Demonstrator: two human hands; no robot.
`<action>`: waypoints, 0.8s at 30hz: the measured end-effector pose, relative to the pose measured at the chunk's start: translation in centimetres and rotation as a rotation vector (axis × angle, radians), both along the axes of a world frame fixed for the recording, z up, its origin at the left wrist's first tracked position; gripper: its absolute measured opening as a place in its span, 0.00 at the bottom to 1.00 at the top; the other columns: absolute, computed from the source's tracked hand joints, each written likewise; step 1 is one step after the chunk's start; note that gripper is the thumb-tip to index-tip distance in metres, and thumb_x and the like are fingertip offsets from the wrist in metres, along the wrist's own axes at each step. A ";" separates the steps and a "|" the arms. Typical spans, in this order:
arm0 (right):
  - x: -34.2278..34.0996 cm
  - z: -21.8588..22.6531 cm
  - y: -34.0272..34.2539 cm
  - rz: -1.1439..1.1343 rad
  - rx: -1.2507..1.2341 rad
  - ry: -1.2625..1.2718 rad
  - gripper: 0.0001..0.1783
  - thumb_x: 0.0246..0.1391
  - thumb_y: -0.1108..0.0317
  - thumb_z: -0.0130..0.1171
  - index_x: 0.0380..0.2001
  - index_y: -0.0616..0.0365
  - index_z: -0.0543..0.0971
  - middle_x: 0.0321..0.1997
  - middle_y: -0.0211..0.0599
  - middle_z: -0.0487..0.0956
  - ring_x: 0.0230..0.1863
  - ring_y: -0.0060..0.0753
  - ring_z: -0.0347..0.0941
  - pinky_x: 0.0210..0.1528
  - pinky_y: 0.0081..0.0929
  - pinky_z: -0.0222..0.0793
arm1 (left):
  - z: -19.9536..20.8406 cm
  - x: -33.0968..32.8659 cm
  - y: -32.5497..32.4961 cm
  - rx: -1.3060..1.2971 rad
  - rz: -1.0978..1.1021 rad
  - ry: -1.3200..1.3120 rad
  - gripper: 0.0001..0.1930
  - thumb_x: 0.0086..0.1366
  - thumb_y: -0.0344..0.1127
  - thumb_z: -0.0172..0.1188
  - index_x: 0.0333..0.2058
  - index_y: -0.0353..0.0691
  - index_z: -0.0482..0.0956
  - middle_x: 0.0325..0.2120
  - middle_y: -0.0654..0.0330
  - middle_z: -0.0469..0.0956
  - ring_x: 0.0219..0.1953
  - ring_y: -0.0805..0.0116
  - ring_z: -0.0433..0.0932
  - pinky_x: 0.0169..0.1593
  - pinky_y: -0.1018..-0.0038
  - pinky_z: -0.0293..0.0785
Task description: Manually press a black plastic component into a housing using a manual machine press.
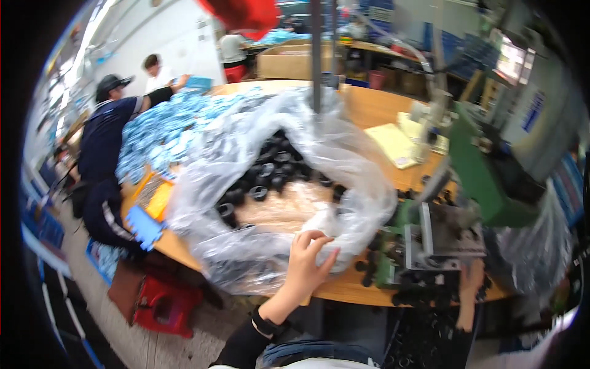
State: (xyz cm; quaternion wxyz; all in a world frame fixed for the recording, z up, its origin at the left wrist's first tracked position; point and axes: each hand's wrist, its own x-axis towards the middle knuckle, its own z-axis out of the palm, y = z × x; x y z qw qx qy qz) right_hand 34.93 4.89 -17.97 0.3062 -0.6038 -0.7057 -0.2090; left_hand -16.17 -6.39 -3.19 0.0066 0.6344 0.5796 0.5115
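Note:
My left hand (309, 261) is over the near rim of a large clear plastic bag (215, 166), fingers bent and apart, and nothing shows between them. Inside the bag lie many small black round cup-like parts (279, 161) around a bare beige patch (276, 209). My right hand (472, 277) reaches to the front of a green bench press (485, 178). Its fingers are hidden at the press's metal block (445, 230), so whatever they hold cannot be seen. More black parts (430, 296) lie scattered below the block.
A person in dark clothes (101, 141) leans over a heap of light blue pieces (163, 135) at the left. A red stool (163, 304) stands on the floor. Yellow paper (393, 144) lies on the wooden table (362, 101). A metal post (316, 55) rises behind the bag.

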 end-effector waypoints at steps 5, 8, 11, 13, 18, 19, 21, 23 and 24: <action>-9.7 9.2 -6.9 0.093 -0.130 0.722 0.22 0.59 0.66 0.50 0.55 0.64 0.66 0.59 0.42 0.65 0.59 0.40 0.61 0.62 0.34 0.53 | -2.0 -12.9 2.7 -0.117 0.244 0.087 0.07 0.53 0.32 0.61 0.30 0.37 0.75 0.30 0.53 0.74 0.33 0.55 0.74 0.37 0.64 0.69; -13.3 12.1 -8.0 0.272 -0.201 0.845 0.22 0.58 0.67 0.51 0.54 0.63 0.66 0.58 0.42 0.66 0.59 0.37 0.61 0.61 0.32 0.52 | -2.9 -18.1 6.6 -0.164 0.424 0.265 0.11 0.52 0.36 0.63 0.30 0.34 0.76 0.29 0.52 0.75 0.33 0.55 0.74 0.38 0.65 0.70; -17.4 12.8 -7.2 0.463 -0.225 0.867 0.29 0.51 0.70 0.58 0.56 0.65 0.63 0.58 0.44 0.66 0.60 0.39 0.60 0.61 0.33 0.51 | -5.0 -20.2 10.7 -0.541 0.649 0.507 0.20 0.48 0.48 0.66 0.31 0.37 0.75 0.32 0.52 0.76 0.34 0.53 0.75 0.39 0.61 0.73; -19.9 12.9 -5.4 0.555 -0.081 1.071 0.32 0.47 0.73 0.61 0.55 0.65 0.62 0.56 0.44 0.66 0.58 0.38 0.60 0.60 0.33 0.52 | -4.5 -19.6 11.9 -0.601 0.654 0.432 0.19 0.48 0.47 0.66 0.31 0.37 0.75 0.33 0.52 0.76 0.36 0.53 0.76 0.38 0.60 0.73; -20.5 14.0 -3.4 0.518 -0.248 1.191 0.27 0.46 0.73 0.62 0.50 0.65 0.65 0.50 0.40 0.67 0.53 0.32 0.62 0.51 0.29 0.60 | -4.4 -19.1 11.6 -0.628 0.707 0.599 0.22 0.42 0.50 0.69 0.29 0.37 0.78 0.33 0.54 0.75 0.37 0.54 0.74 0.37 0.61 0.73; -19.6 13.3 -2.8 0.509 -0.271 1.089 0.25 0.47 0.73 0.62 0.48 0.65 0.66 0.48 0.39 0.68 0.51 0.31 0.62 0.49 0.29 0.61 | -4.9 -18.9 11.9 -0.622 0.693 0.607 0.22 0.42 0.50 0.69 0.29 0.37 0.78 0.33 0.54 0.75 0.37 0.54 0.74 0.37 0.61 0.73; -21.8 14.3 -3.1 0.499 -0.105 1.086 0.23 0.47 0.71 0.62 0.45 0.67 0.68 0.46 0.40 0.70 0.47 0.33 0.65 0.48 0.29 0.61 | -5.5 -19.9 11.9 -0.626 0.694 0.641 0.21 0.42 0.49 0.70 0.29 0.38 0.78 0.34 0.55 0.74 0.39 0.55 0.73 0.38 0.62 0.73; -23.2 15.1 -3.8 0.481 0.049 1.066 0.21 0.47 0.68 0.62 0.43 0.68 0.71 0.44 0.42 0.72 0.43 0.35 0.68 0.48 0.29 0.60 | -5.6 -20.2 11.7 -0.637 0.680 0.647 0.19 0.43 0.46 0.70 0.28 0.38 0.78 0.34 0.55 0.74 0.39 0.54 0.73 0.38 0.61 0.73; -23.6 15.6 -4.1 0.452 0.034 0.921 0.20 0.47 0.68 0.62 0.42 0.67 0.71 0.43 0.43 0.72 0.46 0.40 0.66 0.48 0.32 0.60 | -5.8 -20.7 11.6 -0.640 0.664 0.657 0.20 0.43 0.46 0.70 0.29 0.37 0.77 0.34 0.54 0.74 0.39 0.54 0.73 0.38 0.61 0.73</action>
